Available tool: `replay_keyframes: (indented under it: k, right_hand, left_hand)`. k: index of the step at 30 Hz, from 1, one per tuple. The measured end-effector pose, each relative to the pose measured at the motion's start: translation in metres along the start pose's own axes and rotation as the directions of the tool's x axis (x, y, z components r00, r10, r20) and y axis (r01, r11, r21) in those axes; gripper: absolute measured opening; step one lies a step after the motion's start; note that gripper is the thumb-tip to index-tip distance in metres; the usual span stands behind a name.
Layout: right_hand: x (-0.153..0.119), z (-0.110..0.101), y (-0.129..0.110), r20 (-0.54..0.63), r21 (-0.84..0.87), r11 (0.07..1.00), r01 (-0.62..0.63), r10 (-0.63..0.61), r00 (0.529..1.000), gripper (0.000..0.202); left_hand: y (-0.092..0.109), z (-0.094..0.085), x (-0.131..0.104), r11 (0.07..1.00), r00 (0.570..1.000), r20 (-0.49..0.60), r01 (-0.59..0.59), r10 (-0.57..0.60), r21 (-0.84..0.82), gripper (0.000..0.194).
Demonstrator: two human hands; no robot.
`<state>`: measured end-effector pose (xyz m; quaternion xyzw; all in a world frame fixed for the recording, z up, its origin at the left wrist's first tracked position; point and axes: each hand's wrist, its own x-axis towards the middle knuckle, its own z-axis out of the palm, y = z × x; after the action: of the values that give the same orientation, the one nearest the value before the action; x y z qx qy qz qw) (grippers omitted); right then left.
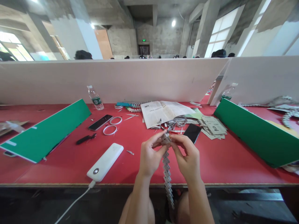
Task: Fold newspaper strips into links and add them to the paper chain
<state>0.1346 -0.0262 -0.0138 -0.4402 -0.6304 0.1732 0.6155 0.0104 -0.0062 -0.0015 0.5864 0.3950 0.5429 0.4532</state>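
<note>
A folded-paper chain (167, 175) with zigzag edges hangs from my fingers, past the table's front edge and down between my knees. My left hand (149, 155) pinches its upper end from the left. From the other side, my right hand (187, 155) grips the same end, thumb and fingers closed on it. Just beyond the fingers lies a pile of folded paper strips (179, 122), partly under a printed sheet (161, 112). A stack of cut printed paper pieces (213, 127) is to the right, beside a black phone (192, 133).
On the red table (126, 168) are a white power bank (105, 162) with a cable, another phone (100, 122), a black-handled tool (86, 138) and two white rings (110, 130). Green boards (51, 133) stand at both sides. A water bottle (95, 99) stands before the white partition (116, 81).
</note>
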Motion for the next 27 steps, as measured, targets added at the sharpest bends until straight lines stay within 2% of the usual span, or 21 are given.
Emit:
replay_keyframes:
  k: [4,7,9,14,27]
  right_hand:
    - [0.0028,-0.0032,0.0013,0.175,-0.038,0.998,0.054,-0.047,0.983,0.045]
    - [0.0032,-0.0057,0.0029,0.225,-0.084,0.993,0.078,-0.057,0.973,0.047]
    - [0.0027,-0.0064,0.0038,0.229,-0.109,0.991,0.081,-0.054,0.972,0.046]
    - [0.0014,-0.0060,0.0055,0.228,-0.155,0.984,0.084,-0.048,0.973,0.043]
    - [0.0023,-0.0044,0.0083,0.120,-0.161,0.983,0.089,-0.070,0.990,0.033]
  left_hand:
    - [-0.0010,-0.0014,0.0006,0.999,0.998,0.056,-0.035,0.034,0.012,0.046]
    - [-0.0004,-0.0024,0.0013,0.994,0.994,0.063,-0.098,0.094,0.055,0.042]
    - [-0.0002,-0.0034,0.0016,0.987,0.990,0.067,-0.132,0.127,0.089,0.039]
    - [-0.0027,-0.0050,0.0016,0.979,0.990,0.029,-0.141,0.138,0.149,0.047]
    - [-0.0068,0.0030,0.0000,0.935,0.980,-0.020,-0.181,0.196,0.306,0.051]
